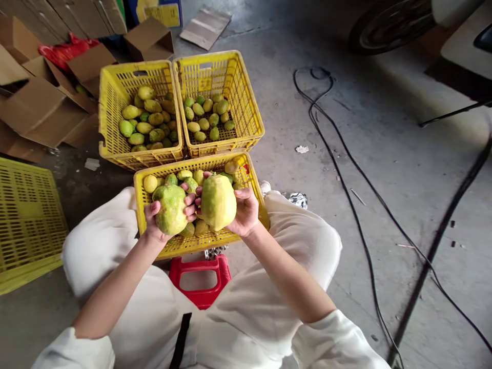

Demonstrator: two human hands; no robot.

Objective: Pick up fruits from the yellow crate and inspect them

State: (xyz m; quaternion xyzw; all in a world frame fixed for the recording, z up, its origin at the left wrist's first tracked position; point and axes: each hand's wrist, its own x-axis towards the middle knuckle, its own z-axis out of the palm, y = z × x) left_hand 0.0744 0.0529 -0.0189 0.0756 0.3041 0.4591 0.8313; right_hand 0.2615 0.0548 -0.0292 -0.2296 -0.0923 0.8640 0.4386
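Sitting with knees spread around a yellow crate (180,250), the person in white holds two large fruits up over it, side by side. The left hand (154,230) wraps its fingers around a blotchy green fruit (171,209), thumb on the near side; the right hand (246,212) cups a smooth yellow-green fruit (218,203), fingers curled behind it. Between the fruits the fingertips crowd close, though from where I stand I can't quite tell whether they touch. Smaller fruits (187,229) lie in the crate below. Just beyond it stand two more yellow crates (139,163) (230,145), each with fruit inside. Cardboard boxes (36,110) are heaped to one side, and a black cable (355,175) trails across the floor opposite.
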